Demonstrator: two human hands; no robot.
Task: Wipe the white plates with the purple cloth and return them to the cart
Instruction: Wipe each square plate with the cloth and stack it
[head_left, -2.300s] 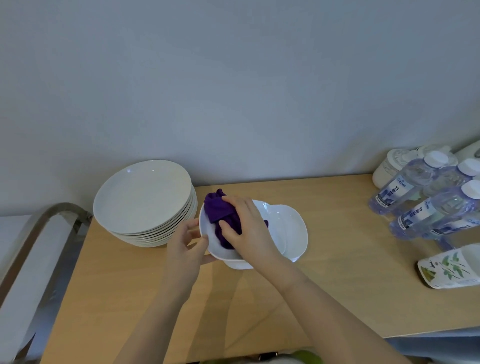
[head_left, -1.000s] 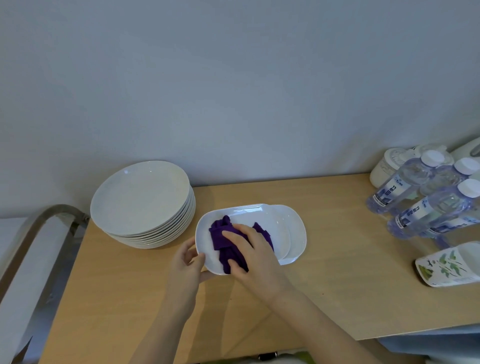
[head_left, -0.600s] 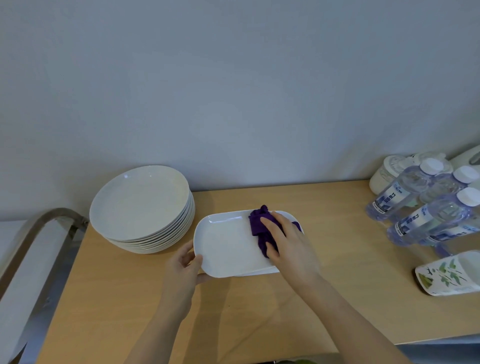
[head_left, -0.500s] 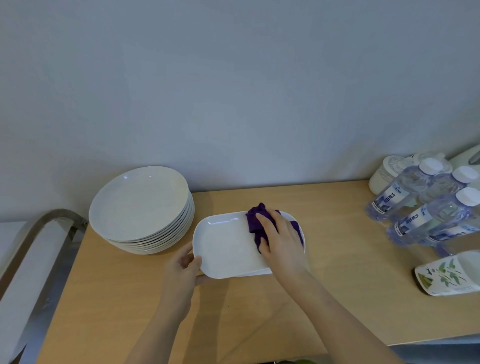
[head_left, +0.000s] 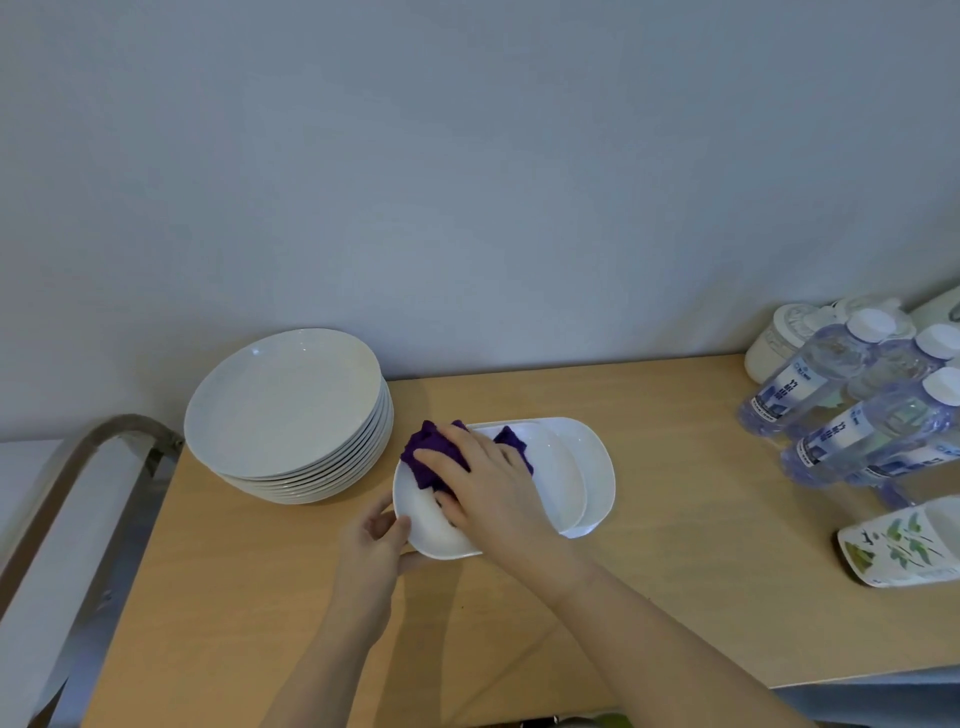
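While our right hand (head_left: 488, 483) presses the bunched purple cloth (head_left: 434, 457) into the left half of the top oblong white plate (head_left: 550, 475), our left hand (head_left: 376, 540) pinches that plate's near-left rim, thumb on top. It sits on a second oblong plate (head_left: 597, 467) on the wooden cart top (head_left: 675, 571), just right of the stack of round plates (head_left: 291, 410). We judge the glazed plate stiff, smooth and breakable, best held at the rim; the cloth is soft and light. Water bottles (head_left: 831, 410) stand well apart at right.
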